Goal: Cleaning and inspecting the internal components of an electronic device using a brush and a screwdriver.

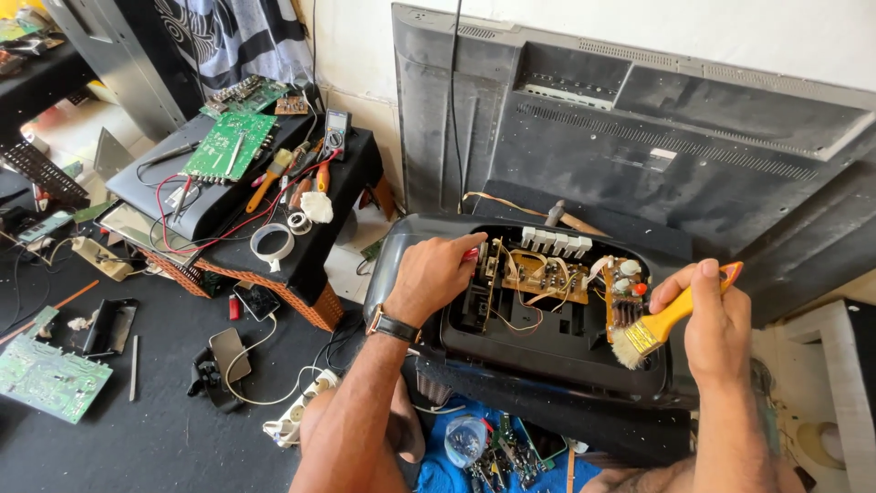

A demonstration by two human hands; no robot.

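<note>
Against the back wall leaned a large flat black plastic television rear cover (657, 137), dwarfing everything in front of it. Below it, right in the person's lap, sat the opened black plastic casing of an electronic device (411, 246), its cavity facing up and showing brown circuit boards with tangled thin wires (538, 274) and a row of white block components along the far edge. Off to the left stood a low black-draped surface (310, 246) carrying a green rectangular circuit board (228, 144), a grey multimeter (337, 128), red leads and a roll of pale tape (272, 243). On the dark floor lay another green circuit board (50, 379).

Now the hands! The left hand (438, 274), a dark watch at its wrist, pressed down on the casing's left rim, its grip closed around something small and red at the fingertips; what it was could not be told. The right hand (716, 319) had its grip clamped on the yellow-handled flat paintbrush with pale bristles (652, 330), bristles touching the small board at the cavity's right end.
</note>
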